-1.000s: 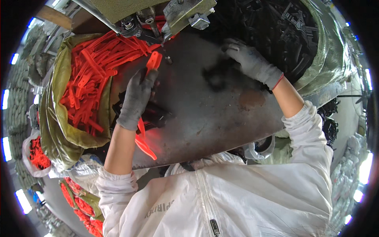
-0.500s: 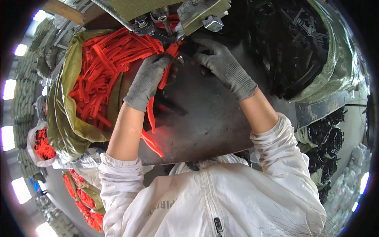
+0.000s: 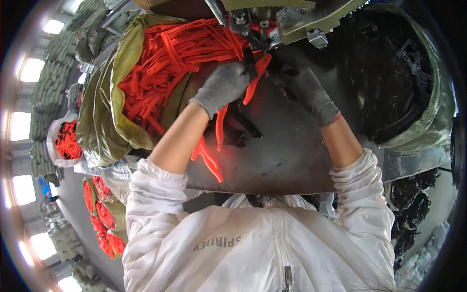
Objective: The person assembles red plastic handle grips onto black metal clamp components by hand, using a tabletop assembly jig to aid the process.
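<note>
My left hand (image 3: 224, 88), in a grey knitted glove, is closed just below the machine's tooling (image 3: 255, 36). A dark narrow piece (image 3: 249, 62) shows at its fingertips; whether the hand grips it is unclear. Just right of those fingers, a red curved handle-like piece (image 3: 257, 80) slants down from under the tooling. My right hand (image 3: 307, 90), gloved alike, has its fingers curled right of the red piece; dark shapes hide what they hold. Below my left hand, more red pieces (image 3: 210, 163) and a black piece (image 3: 245, 121) lie on the dark metal table (image 3: 292, 151).
An olive woven sack (image 3: 104, 107) heaped with red pieces (image 3: 165, 56) stands at left. At right is a green sack (image 3: 440, 114) of black parts (image 3: 389, 87). The machine's green body (image 3: 316, 19) overhangs the far side. Filled red bags (image 3: 103, 214) stand on the floor at lower left.
The view has shifted, so machine and sacks sit further right. My left hand has come away from the red piece it was holding; my right hand has drawn a little closer to it.
</note>
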A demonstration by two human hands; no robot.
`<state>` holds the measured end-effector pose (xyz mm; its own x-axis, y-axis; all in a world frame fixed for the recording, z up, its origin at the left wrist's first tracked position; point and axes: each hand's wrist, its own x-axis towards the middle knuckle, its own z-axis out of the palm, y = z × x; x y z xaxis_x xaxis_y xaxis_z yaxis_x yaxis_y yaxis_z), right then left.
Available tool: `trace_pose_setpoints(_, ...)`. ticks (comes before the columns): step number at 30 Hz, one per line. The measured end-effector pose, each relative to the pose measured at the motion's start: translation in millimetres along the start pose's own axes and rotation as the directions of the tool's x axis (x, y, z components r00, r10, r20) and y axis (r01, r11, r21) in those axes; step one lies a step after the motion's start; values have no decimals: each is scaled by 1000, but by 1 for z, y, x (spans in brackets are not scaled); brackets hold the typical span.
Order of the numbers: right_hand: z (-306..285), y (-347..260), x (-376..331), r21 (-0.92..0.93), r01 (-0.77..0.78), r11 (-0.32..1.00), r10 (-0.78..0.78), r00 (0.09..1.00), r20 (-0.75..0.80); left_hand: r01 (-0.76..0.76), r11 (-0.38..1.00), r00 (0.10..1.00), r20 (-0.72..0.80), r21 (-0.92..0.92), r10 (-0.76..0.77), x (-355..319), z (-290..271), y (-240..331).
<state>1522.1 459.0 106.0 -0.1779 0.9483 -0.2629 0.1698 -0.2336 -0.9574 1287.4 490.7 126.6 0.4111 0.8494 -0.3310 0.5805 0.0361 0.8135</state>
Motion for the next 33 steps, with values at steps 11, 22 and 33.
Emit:
trace_pose_setpoints(11,6,-21,-14,127,-27,991,27,1000,0,155,-278,907,-24,948,421,-13,-180,-92)
trace_pose_setpoints(22,2,14,-21,193,-51,980,56,998,-19,75,498,760,-373,864,533,-65,-111,-20)
trace_pose_setpoints(33,11,48,-27,-308,529,790,-580,809,-98,-375,923,911,-222,-89,349,-48,63,54)
